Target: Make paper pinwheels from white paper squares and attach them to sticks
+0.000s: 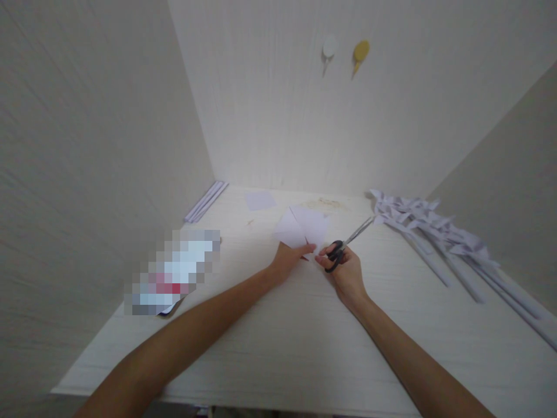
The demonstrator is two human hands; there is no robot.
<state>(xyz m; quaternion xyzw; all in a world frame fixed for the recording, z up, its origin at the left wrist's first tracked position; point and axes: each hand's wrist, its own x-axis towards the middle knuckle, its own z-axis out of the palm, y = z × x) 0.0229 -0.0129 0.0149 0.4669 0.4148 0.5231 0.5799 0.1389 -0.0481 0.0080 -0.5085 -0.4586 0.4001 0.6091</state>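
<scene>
Near the middle of the white table, my left hand grips the lower edge of a white sheet of paper, thumb on top. A slit or fold line runs across the sheet from its top edge. Just to the right, my right hand has its fingers through the black handles of a pair of scissors. Their blades point up and to the right, away from the paper. The right fingertips are close to the sheet's lower corner; I cannot tell whether they touch it.
Rolled paper sticks lie at the back left, beside a flat paper square. A pixelated phone-like object rests at the left. Several paper pinwheels on sticks are piled at the right. Walls enclose the table; two hooks hang on the back one.
</scene>
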